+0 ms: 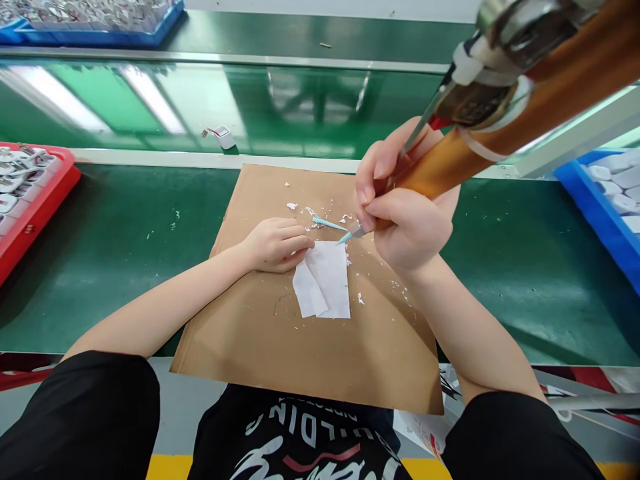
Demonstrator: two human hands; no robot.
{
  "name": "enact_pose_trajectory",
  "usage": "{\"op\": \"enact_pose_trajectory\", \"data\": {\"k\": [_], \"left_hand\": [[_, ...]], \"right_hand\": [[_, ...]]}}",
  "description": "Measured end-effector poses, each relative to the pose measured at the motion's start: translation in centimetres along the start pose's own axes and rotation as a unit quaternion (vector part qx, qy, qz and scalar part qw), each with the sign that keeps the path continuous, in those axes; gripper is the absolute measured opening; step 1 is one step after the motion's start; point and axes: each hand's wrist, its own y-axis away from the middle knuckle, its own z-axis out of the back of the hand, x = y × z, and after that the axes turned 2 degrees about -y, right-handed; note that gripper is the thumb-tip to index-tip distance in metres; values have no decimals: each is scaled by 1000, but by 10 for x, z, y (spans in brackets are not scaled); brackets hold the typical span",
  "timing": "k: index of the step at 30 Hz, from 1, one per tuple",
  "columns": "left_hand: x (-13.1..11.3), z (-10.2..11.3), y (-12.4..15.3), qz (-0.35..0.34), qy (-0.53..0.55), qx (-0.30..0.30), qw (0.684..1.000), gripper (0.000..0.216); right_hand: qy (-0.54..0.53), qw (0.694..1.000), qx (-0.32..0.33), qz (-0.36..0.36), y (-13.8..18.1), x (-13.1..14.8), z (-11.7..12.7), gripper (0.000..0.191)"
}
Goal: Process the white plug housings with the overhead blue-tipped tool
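My right hand (400,207) is closed around a long amber dispensing tool (500,127) with a metal fitting, its pale blue nozzle tip (345,237) pointing down at the brown cardboard sheet (300,333). My left hand (277,243) rests on the cardboard with fingers curled, pressing on the edge of a piece of white paper (325,280). A thin pale blue stick (327,223) lies just beyond my left fingers, among white glue crumbs.
The cardboard lies on a green conveyor belt (115,233). A red tray (30,187) of small parts sits at the left, a blue bin (607,200) of white parts at the right, another blue tray (95,23) at far left. A small white part (223,135) lies beyond the rail.
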Motion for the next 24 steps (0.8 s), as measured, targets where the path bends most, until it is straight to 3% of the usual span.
{"op": "enact_pose_trajectory", "data": {"k": [13,24], "left_hand": [[0,-1,0,2,6,10,1000,12],[-1,-1,0,11,6,25,1000,11]], "right_hand": [[-28,998,27,54,-3,-8,3,32],[-48,999,16,6,1,-1,2,19]]}}
